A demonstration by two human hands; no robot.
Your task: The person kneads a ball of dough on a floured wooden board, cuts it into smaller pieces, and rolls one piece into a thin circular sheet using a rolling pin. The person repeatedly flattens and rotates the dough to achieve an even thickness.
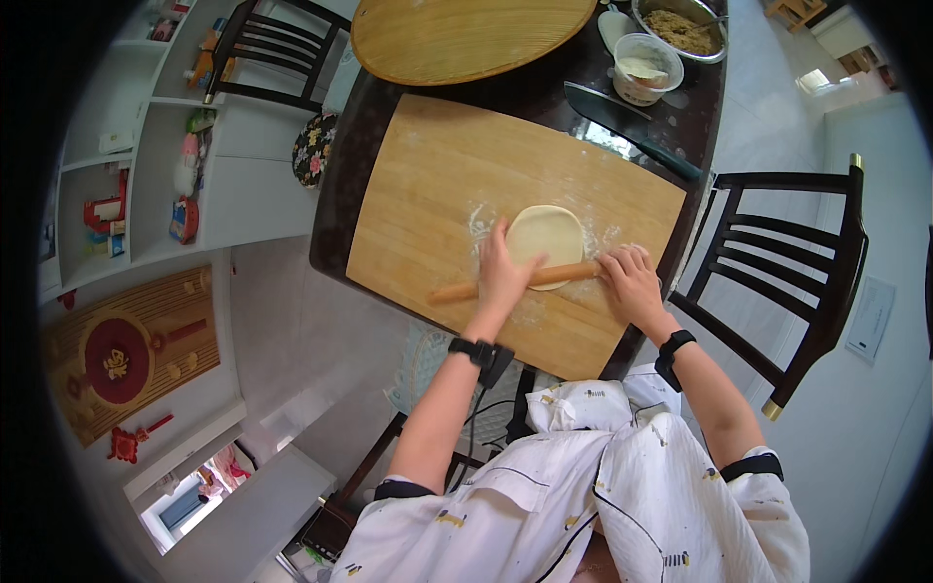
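A round, pale sheet of dough (544, 236) lies on a large wooden board (437, 175). Across its near part rests a slim wooden rolling pin (562, 276), slanting slightly up to the right. My right hand (630, 280) is closed over the pin's right end. At the dough's left edge is my left hand (503, 274), thumb and fingers spread apart, the thumb reaching onto the sheet. The pin passes beneath this hand, and its left end sticks out beyond. Whether my left palm presses on the pin is hidden. White flour dusts the board around the dough.
Beyond the board are a cleaver (622, 126) with a dark handle, a plastic tub (643, 73) of white powder and a metal bowl (720, 47) of filling. A large round wooden tray (466, 39) stands far left. Dark chairs (777, 262) flank the table (335, 219).
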